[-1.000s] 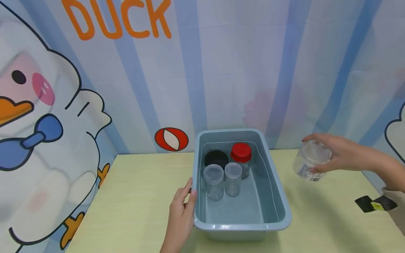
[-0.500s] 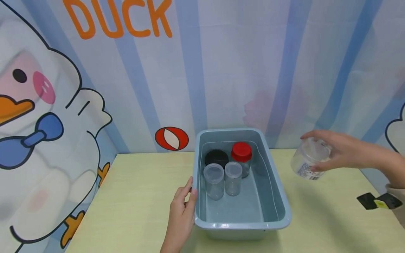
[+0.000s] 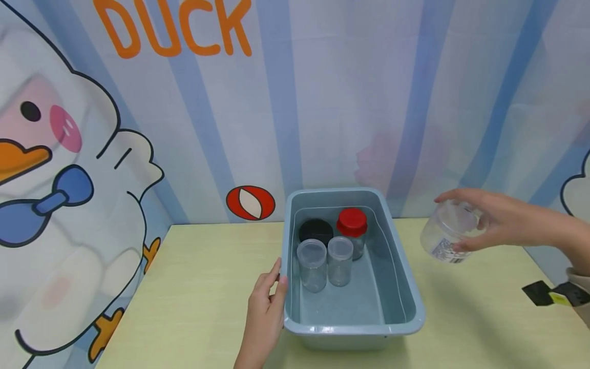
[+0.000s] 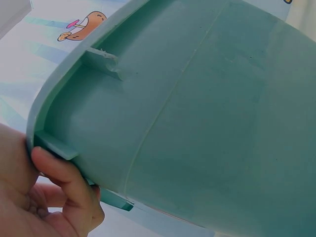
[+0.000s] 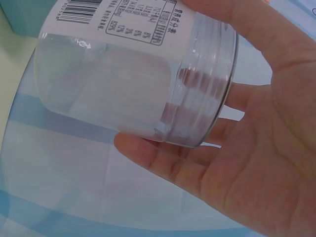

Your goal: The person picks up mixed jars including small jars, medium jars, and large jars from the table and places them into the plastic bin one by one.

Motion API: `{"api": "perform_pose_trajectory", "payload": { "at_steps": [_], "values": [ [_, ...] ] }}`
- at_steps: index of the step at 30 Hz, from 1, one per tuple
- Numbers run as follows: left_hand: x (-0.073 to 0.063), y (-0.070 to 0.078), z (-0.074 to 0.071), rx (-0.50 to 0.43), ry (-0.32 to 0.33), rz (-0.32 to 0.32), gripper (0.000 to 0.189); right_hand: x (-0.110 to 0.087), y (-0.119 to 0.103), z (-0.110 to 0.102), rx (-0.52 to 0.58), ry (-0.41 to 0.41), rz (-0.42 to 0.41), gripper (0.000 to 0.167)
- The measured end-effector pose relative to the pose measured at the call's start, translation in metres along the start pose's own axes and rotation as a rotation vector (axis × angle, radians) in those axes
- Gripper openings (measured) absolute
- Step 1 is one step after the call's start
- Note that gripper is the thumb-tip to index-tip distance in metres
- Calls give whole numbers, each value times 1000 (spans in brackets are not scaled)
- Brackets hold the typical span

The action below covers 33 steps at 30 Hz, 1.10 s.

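Observation:
On the right, my right hand [image 3: 502, 220] holds a clear plastic jar [image 3: 435, 233] above the table, thumb on one side and fingers on the other. Up close, the right wrist view shows the jar [image 5: 123, 89] with a printed label and a barcode. My left hand [image 3: 264, 312] grips the left edge of a blue-grey plastic tub [image 3: 407, 287], its fingers curled beneath the rim [image 4: 42, 106] in the left wrist view. Inside the tub stand two small clear jars [image 3: 312, 266] with translucent lids, a red-lidded jar [image 3: 352, 223] and a black-lidded container [image 3: 315, 231].
The tub stands on a pale yellow table [image 3: 207, 287], its far end close to the back edge. Behind rises a striped blue cloth backdrop [image 3: 332, 102] printed with a cartoon duck [image 3: 60, 205]. A dark band with a yellow patch [image 3: 559, 297] shows near my right wrist.
My right hand has drifted slightly left with the clear jar, a little nearer the tub. The left hand and the tub's contents stay put.

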<state>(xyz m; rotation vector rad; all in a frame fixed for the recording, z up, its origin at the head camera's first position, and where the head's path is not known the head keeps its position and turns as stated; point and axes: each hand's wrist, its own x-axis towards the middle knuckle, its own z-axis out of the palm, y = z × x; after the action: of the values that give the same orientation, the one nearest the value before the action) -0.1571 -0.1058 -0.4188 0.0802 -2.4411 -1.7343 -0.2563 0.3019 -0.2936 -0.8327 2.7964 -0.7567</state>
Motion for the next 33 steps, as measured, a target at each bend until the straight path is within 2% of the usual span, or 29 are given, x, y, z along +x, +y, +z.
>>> {"api": "perform_pose_trajectory", "payload": {
  "at_steps": [9, 26, 33],
  "values": [
    [-1, 0, 0, 0, -3, 1, 50, 0, -9, -2, -53, 8, -37, 85],
    [0, 0, 0, 11, 1, 9, 50, 1, -38, -9, -61, -15, -95, 83],
    [-1, 1, 1, 10, -6, -8, 51, 5, -53, -8, -64, -36, -128, 81]
  ]
}}
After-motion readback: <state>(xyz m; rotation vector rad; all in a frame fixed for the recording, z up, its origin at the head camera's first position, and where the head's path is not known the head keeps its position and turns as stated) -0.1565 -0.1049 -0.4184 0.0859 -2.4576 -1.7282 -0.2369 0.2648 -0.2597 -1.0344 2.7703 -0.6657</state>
